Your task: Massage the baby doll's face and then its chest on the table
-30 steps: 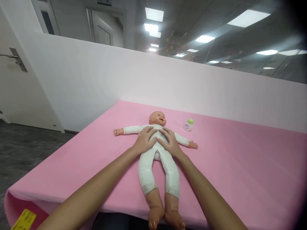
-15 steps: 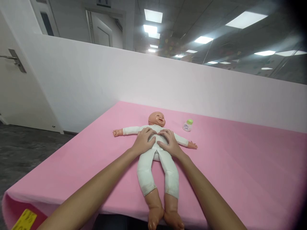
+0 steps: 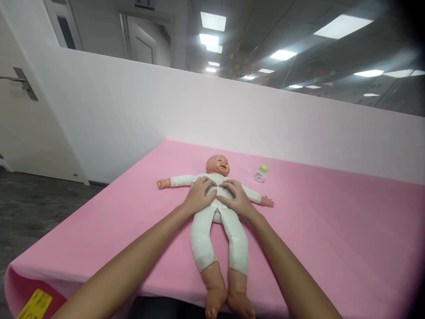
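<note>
A baby doll (image 3: 235, 241) with a white cloth body lies on its back, its head away from me and its feet at the near table edge. My left hand (image 3: 201, 195) rests on the left side of the doll's torso, fingers spread and thumb pointing inward. On the other side of the torso lies my right hand (image 3: 237, 198), fingers likewise apart. The two thumbs and fingertips come close together over the middle of the chest and belly. Both palms are turned down and partly hidden. The doll's arms stretch out sideways.
Pink cloth (image 3: 308, 230) covers the table. A small clear bottle (image 3: 260, 175) with a green cap stands beyond the doll's outstretched arm on the right. Behind the table runs a low white wall (image 3: 265, 119). A yellow label (image 3: 36, 305) hangs at the near left corner.
</note>
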The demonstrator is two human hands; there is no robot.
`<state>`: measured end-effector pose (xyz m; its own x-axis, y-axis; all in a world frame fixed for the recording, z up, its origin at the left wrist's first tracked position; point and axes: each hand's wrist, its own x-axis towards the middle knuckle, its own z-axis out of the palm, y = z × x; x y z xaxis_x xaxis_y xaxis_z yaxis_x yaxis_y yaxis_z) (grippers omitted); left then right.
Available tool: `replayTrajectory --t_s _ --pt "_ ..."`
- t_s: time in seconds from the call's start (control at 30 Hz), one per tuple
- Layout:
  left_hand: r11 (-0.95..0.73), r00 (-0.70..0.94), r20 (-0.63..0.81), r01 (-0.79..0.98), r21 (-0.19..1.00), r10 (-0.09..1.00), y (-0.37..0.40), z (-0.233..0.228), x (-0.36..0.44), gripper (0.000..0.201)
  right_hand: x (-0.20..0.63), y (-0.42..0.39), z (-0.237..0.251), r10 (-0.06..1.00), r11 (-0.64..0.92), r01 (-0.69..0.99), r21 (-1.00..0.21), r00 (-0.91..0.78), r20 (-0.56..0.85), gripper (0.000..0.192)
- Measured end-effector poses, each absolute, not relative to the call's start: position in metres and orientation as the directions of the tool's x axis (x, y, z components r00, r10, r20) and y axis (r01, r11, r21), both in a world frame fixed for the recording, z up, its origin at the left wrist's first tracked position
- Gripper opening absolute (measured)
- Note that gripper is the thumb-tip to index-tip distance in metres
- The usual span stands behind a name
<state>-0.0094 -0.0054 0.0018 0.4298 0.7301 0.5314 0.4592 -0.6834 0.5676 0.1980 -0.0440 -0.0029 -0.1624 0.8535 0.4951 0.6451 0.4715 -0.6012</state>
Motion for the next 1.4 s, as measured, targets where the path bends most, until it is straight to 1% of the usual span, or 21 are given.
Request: replayTrajectory --t_s 0.07,0.17,0.23,0.33,0.4,0.5,0.73,0.93,1.03,1.13,1.2,1.27,1.4 --pt "-0.685 0.426 0.536 0.464 0.562 0.729 -0.007 0.003 -0.009 0.016 0.198 -0.044 -0.002 0.839 0.494 0.638 -0.591 -0.171 0.516 0.031" --pt "-0.687 0.425 0.54 0.465 0.559 0.727 -0.007 0.003 -0.009 0.016 0.197 -0.045 -0.002 0.834 0.504 0.632 -0.589 -0.178 0.523 0.029" --pt "-0.691 0.428 0.543 0.46 0.557 0.722 -0.006 0.002 -0.009 0.02 0.196 -0.046 -0.003 0.852 0.482 0.636 -0.603 -0.182 0.49 0.039" --pt "-0.701 0.438 0.547 0.452 0.552 0.714 -0.002 -0.004 -0.008 0.031 0.196 -0.047 -0.005 0.906 0.398 0.659 -0.639 -0.176 0.384 0.065" --pt "-0.694 0.433 0.543 0.466 0.549 0.72 0.002 -0.009 -0.007 0.037 0.197 -0.047 -0.007 0.93 0.351 0.671 -0.653 -0.169 0.326 0.079" --pt "-0.678 0.422 0.532 0.501 0.538 0.734 0.006 -0.015 -0.006 0.042 0.198 -0.046 -0.008 0.935 0.338 0.68 -0.65 -0.162 0.316 0.085" --pt "-0.669 0.436 0.508 0.484 0.563 0.743 0.007 -0.016 -0.007 0.046 0.199 -0.044 -0.008 0.924 0.362 0.664 -0.654 -0.165 0.344 0.08" --pt "-0.699 0.461 0.527 0.44 0.563 0.714 0.005 -0.013 -0.008 0.041 0.201 -0.043 -0.01 0.919 0.375 0.659 -0.652 -0.172 0.355 0.074" --pt "-0.712 0.465 0.539 0.427 0.558 0.702 0.003 -0.008 -0.009 0.036 0.2 -0.043 -0.008 0.902 0.404 0.652 -0.642 -0.169 0.396 0.063" --pt "-0.694 0.448 0.53 0.454 0.559 0.72 -0.001 -0.003 -0.009 0.028 0.199 -0.044 -0.006 0.87 0.453 0.641 -0.619 -0.166 0.465 0.047" --pt "-0.685 0.437 0.528 0.467 0.558 0.728 -0.003 -0.001 -0.009 0.026 0.198 -0.044 -0.006 0.853 0.474 0.637 -0.607 -0.163 0.495 0.04" --pt "-0.685 0.436 0.528 0.476 0.552 0.728 -0.004 -0.002 -0.008 0.028 0.197 -0.044 -0.007 0.849 0.479 0.636 -0.605 -0.161 0.503 0.041" --pt "-0.663 0.423 0.512 0.51 0.548 0.748 -0.001 -0.009 -0.006 0.04 0.197 -0.043 -0.012 0.886 0.422 0.648 -0.634 -0.145 0.441 0.057"
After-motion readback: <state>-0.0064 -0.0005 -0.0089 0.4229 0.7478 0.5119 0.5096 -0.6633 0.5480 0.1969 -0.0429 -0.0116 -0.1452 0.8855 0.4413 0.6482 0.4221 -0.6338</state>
